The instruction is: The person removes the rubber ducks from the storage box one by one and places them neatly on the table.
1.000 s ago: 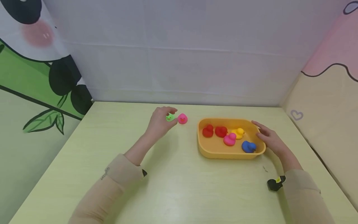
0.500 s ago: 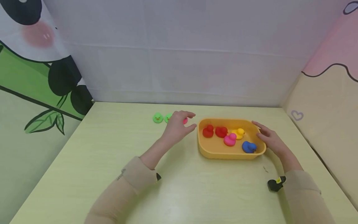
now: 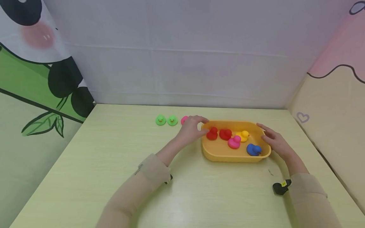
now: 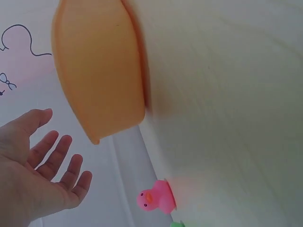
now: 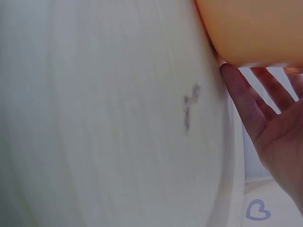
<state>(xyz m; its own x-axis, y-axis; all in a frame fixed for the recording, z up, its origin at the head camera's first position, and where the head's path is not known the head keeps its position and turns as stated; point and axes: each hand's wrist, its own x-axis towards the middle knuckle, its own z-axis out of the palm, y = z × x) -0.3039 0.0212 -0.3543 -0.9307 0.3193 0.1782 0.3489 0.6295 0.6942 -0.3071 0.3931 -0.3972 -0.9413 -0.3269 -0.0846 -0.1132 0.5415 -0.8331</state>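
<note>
A yellow plastic tub [image 3: 228, 158] stands on the table, bearing several rubber ducks: two red ducks [image 3: 212, 134], a pink duck [image 3: 234, 142], a yellow duck [image 3: 243, 136] and a blue duck [image 3: 253, 149]. My left hand [image 3: 191, 129] is at the tub's left end, its fingertips overlapping the rim in the head view. The left wrist view shows its fingers [image 4: 57, 151] spread and holding nothing, beside the tub wall [image 4: 102, 71]. My right hand [image 3: 272, 141] rests against the tub's right end, thumb and fingers extended; its fingertips are partly hidden behind the tub wall [image 5: 260, 33] in the right wrist view.
Along the table's back sit two green ducks [image 3: 161, 120] and another pink duck [image 3: 184, 119], partly hidden by the left hand. A pale cloth wall [image 3: 182, 63] rises behind the table [image 3: 114, 152]; printed side walls flank it. A small dark mark [image 3: 270, 172] lies near the right forearm.
My left hand has let go of a green duck, leaving it beside the other green one, and moved right past the pink duck to the tub. My right hand has stayed at the tub's end.
</note>
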